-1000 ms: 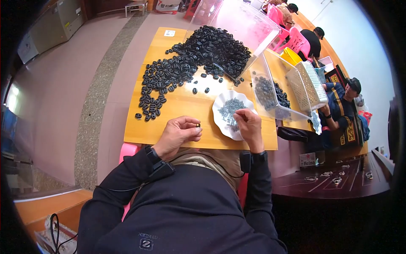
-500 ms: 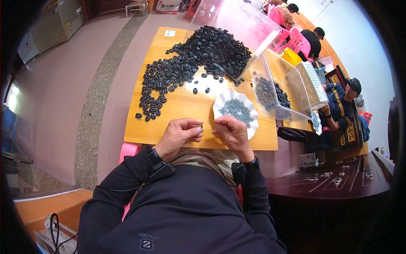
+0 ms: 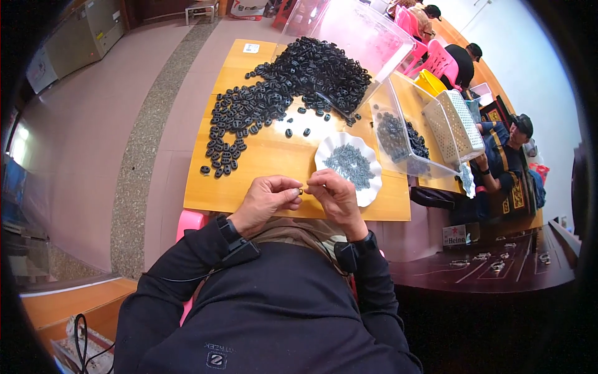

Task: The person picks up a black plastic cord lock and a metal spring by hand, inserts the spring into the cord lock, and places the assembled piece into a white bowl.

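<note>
Over the table's near edge, my left hand point(image 3: 265, 201) pinches a small black piece point(image 3: 301, 192) between thumb and fingertips. It resembles the black oval two-hole cord-lock pieces point(image 3: 324, 68) heaped on the table. My right hand point(image 3: 339, 198) is closed in a pinch close against that piece; whatever its fingertips hold is too small to make out. Just beyond the right hand, a white scalloped plate point(image 3: 322, 151) carries many tiny grey metal parts point(image 3: 349, 163) that look like springs.
Loose pieces spread left across the wooden table point(image 3: 249, 187). A large clear bin point(image 3: 367, 37) lies tipped behind the heap. To the right stand another clear bin point(image 3: 430, 163) with black pieces, a beige perforated basket point(image 3: 458, 124) and a yellow bowl point(image 3: 430, 84). A co-worker point(image 3: 507, 149) sits beyond.
My right hand has moved left, bringing its fingertips up to the black piece in my left hand. The left hand has barely shifted.
</note>
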A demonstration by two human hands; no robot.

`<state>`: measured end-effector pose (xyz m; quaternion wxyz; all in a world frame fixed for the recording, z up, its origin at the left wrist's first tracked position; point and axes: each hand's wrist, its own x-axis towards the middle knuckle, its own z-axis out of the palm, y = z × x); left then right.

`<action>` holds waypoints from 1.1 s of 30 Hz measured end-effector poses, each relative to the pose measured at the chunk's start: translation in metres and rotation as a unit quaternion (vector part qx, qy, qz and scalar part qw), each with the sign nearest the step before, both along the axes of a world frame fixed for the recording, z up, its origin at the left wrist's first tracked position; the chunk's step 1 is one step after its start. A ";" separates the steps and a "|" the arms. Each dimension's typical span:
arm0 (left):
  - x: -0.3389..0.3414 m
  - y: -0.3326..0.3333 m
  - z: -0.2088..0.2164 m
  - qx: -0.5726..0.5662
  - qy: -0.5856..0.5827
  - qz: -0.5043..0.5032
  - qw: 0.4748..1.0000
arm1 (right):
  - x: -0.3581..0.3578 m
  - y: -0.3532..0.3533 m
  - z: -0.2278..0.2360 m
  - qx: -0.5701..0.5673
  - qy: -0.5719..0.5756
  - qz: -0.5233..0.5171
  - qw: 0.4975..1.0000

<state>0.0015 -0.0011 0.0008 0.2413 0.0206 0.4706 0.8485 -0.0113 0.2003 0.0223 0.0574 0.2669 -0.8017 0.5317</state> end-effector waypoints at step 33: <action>-0.001 0.000 -0.001 0.022 -0.027 0.038 0.999 | 0.008 -0.012 -0.021 -0.175 -0.166 -0.054 0.969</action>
